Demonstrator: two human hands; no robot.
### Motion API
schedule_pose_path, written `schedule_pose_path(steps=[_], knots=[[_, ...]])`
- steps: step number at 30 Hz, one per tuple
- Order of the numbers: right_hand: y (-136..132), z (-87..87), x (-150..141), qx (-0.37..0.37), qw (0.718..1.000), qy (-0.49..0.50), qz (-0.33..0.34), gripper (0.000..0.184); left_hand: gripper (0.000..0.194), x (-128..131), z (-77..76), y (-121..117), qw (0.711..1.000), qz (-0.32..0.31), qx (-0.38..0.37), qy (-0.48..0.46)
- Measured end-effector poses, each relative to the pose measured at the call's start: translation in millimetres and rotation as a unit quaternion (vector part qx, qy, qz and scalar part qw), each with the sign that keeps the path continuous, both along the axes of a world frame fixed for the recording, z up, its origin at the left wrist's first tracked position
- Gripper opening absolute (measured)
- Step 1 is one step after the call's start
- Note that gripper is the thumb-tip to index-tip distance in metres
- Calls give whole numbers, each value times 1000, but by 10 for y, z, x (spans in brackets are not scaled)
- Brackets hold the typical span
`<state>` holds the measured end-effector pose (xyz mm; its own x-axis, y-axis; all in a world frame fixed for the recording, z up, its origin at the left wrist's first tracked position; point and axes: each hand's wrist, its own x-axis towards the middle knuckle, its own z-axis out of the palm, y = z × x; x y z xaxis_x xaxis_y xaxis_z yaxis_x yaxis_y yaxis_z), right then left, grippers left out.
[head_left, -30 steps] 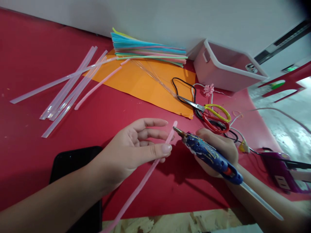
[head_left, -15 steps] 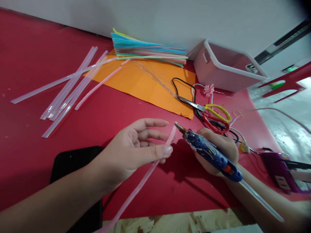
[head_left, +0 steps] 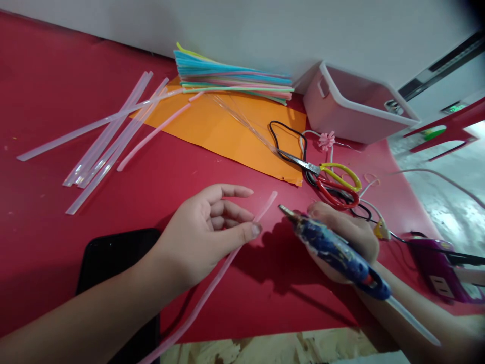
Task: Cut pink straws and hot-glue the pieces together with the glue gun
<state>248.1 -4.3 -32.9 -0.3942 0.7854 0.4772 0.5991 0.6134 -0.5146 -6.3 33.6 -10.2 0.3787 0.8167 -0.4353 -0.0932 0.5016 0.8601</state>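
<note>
My left hand (head_left: 212, 230) pinches a long pink pipe cleaner (head_left: 215, 283) between thumb and fingers. The strip's tip sticks up past the fingertips, and its other end runs down toward the table's near edge. In my right hand (head_left: 344, 232) is a blue hot glue gun (head_left: 341, 253), smeared with dried glue, a clear glue stick (head_left: 413, 318) poking out of its back. The gun's nozzle points at the strip's tip, with a small gap between them.
Scissors (head_left: 310, 169), a pink pompom (head_left: 326, 140) and cords lie right of an orange sheet (head_left: 227, 136). Behind are bundled pipe cleaners (head_left: 231, 76) and a pink bin (head_left: 352, 111). Glue sticks (head_left: 102, 121) lie left; a black phone (head_left: 117, 247) sits under my left forearm. A purple power strip (head_left: 435, 268) is at right.
The glue gun's nozzle has drawn away from the strip's tip, moving slightly right and down. My left hand has shifted a little left with the pink pipe cleaner.
</note>
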Motion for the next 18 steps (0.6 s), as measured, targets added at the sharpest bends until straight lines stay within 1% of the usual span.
schedule_pose_path(steps=[2, 5, 11, 18], knots=[[27, 19, -25, -11, 998, -10, 57, 2, 43, -3, 1, 4, 1000, 3, 12, 15], [51, 27, -46, -5, 996, -23, 85, 9, 42, 5, 6, 7, 1000, 2, 22, 19], [41, 7, -6, -39, 996, -39, 76, 7, 42, 31, 16, 14, 1000, 13, 12, -2], [37, -6, 15, -38, 996, -52, 65, 6, 43, 18, 15, 7, 1000, 6, 19, -19]])
